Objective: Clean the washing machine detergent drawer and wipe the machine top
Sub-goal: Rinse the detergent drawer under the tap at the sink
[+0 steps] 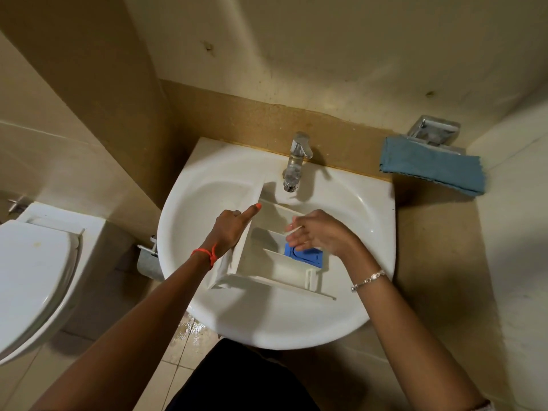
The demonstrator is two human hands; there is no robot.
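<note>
A: Where is the job standing right now?

B: The detergent drawer [267, 262] is lying in the white sink [207, 185], out of the machine, with its front panel toward nine o'clock and its open compartments facing up. So the pulling-out step looks done.

A: And the hands?

B: The left hand [229, 229] is pressing against the drawer's front panel at about nine o'clock, steadying it, forefinger stretched out toward the tap and the other fingers curled round the panel edge. The right hand [315, 232] is reaching into the compartments from three o'clock, fingers loosely bent over a divider wall, just above the blue insert [305, 256]. I cannot tell whether it is pinching the divider or merely rubbing it; nothing else is showing in that hand.

A: Is water running?

B: No stream is showing under the tap [296, 161] at twelve o'clock, so I am judging the washing to be in an early stage, or a hand-scrubbing one.

A: What is remaining?

B: Rinsing, probably lifting out the blue insert, refitting the drawer, then wiping the machine top. The blue cloth [430, 164] is sitting folded at two o'clock beside the sink, apparently unused, and the washing machine itself is not appearing anywhere.
</note>
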